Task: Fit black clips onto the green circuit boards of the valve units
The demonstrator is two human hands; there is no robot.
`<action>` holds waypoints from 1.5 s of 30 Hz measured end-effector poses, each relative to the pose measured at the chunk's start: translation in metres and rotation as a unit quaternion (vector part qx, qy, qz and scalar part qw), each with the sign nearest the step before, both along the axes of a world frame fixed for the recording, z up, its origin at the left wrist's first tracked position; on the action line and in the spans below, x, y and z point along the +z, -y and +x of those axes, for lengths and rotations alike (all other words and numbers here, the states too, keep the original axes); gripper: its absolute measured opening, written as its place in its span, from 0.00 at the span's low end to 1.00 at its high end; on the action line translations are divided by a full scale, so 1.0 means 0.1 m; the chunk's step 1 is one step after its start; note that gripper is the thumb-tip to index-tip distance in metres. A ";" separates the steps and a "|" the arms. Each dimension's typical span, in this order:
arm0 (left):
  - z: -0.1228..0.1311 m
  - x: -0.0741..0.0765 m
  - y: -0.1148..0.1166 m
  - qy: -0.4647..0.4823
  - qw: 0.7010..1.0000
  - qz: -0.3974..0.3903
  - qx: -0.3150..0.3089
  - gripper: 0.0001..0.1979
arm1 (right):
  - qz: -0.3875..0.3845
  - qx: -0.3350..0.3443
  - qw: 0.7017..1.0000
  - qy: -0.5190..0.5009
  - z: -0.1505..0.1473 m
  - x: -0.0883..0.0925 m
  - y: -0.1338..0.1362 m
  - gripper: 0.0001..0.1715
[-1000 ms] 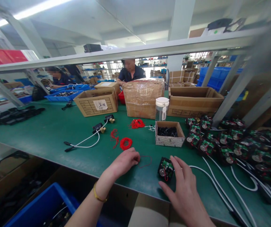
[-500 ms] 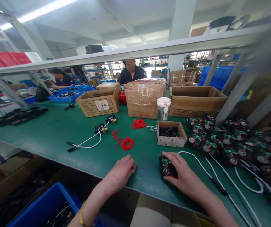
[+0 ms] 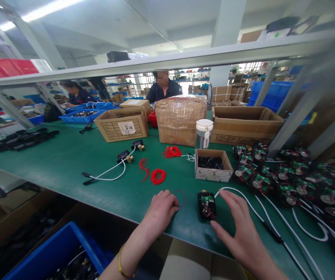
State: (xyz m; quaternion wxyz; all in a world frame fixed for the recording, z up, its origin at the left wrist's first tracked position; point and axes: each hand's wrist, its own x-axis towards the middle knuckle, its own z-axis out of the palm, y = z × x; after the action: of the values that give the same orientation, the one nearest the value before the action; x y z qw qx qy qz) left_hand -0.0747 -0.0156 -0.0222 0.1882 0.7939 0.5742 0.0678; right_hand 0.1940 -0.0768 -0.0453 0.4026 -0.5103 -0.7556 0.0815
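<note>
My left hand is closed, fingertips pinched together at the near-left edge of a thin red rubber ring that lies on the green table. Part of the ring is hidden behind those fingers. Just right of a small black housing with a green circuit board, red wires and a white cable, my right hand is held open, thumb and fingers apart. Its thumb tip comes close to the housing's lower right corner. Coiled red rings and a looser red bundle lie beyond my left hand.
An open carton of small black parts stands behind the housing, beside a lidded cup. Many similar boards with white cables crowd the right. Two cabled valve units lie left. A blue bin sits below the table edge.
My right hand has let go of the black housing and drawn off to the right, opening. My left hand has moved right onto the thin red ring.
</note>
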 end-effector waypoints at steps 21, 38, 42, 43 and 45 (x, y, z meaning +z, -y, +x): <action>-0.31 0.05 0.41 0.117 0.983 0.005 0.142 0.13 | -0.019 0.064 0.997 -0.048 -0.44 -0.34 0.42 0.18; -0.41 -0.14 0.34 0.204 0.970 0.098 0.089 0.20 | -0.066 0.101 0.993 0.008 -0.86 -0.46 0.28 0.18; -0.42 -0.12 0.40 0.201 0.976 0.055 0.066 0.18 | -0.063 0.095 0.993 0.006 -0.83 -0.50 0.30 0.17; -0.42 -0.12 0.42 0.194 0.978 0.045 0.059 0.18 | -0.064 0.094 0.993 0.006 -0.84 -0.51 0.30 0.17; -0.42 -0.11 0.44 0.177 0.983 0.029 0.049 0.19 | -0.067 0.093 0.993 0.008 -0.86 -0.50 0.30 0.16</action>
State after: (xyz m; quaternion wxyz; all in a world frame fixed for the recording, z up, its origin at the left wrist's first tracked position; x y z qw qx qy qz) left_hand -0.1165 -0.0592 -0.0334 0.2599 0.7455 0.5679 0.2328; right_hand 0.1077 -0.1067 -0.0948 0.3528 -0.4643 -0.7955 0.1647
